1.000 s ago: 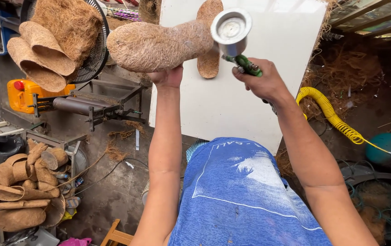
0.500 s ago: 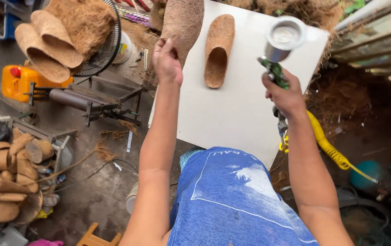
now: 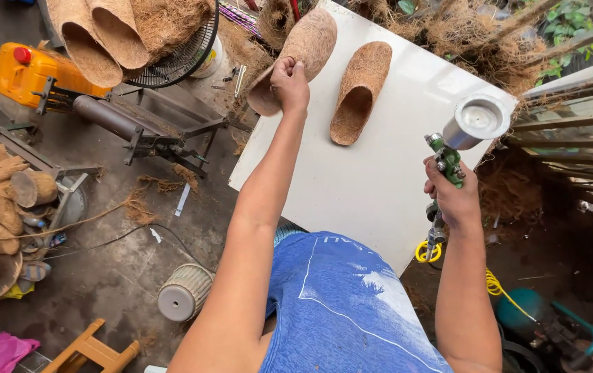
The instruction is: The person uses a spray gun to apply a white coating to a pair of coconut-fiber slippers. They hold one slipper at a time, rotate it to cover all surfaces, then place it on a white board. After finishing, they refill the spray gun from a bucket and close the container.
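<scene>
My left hand (image 3: pixel 290 83) grips a brown coconut-fibre shoe-shaped pot (image 3: pixel 301 54) at the far left corner of a white board (image 3: pixel 379 179). A second fibre pot (image 3: pixel 358 91) lies on the board just to its right, opening toward me. My right hand (image 3: pixel 452 199) holds a green spray gun (image 3: pixel 448 160) with a silver metal cup (image 3: pixel 474 121) on top, over the board's right edge. A yellow coiled hose (image 3: pixel 493 283) hangs below the gun.
Several fibre pots are stacked on a fan guard (image 3: pixel 172 59) at top left, more piled at the left (image 3: pixel 0 221). A yellow machine (image 3: pixel 31 72) with a metal roller frame (image 3: pixel 138 128), a grey bucket (image 3: pixel 182 293), a wooden stool (image 3: pixel 93 349) and a teal compressor (image 3: pixel 531 311) stand on the floor.
My left hand has carried its fibre pot from up in front of me to the board's far left corner. My right hand with the spray gun has dropped lower and to the right.
</scene>
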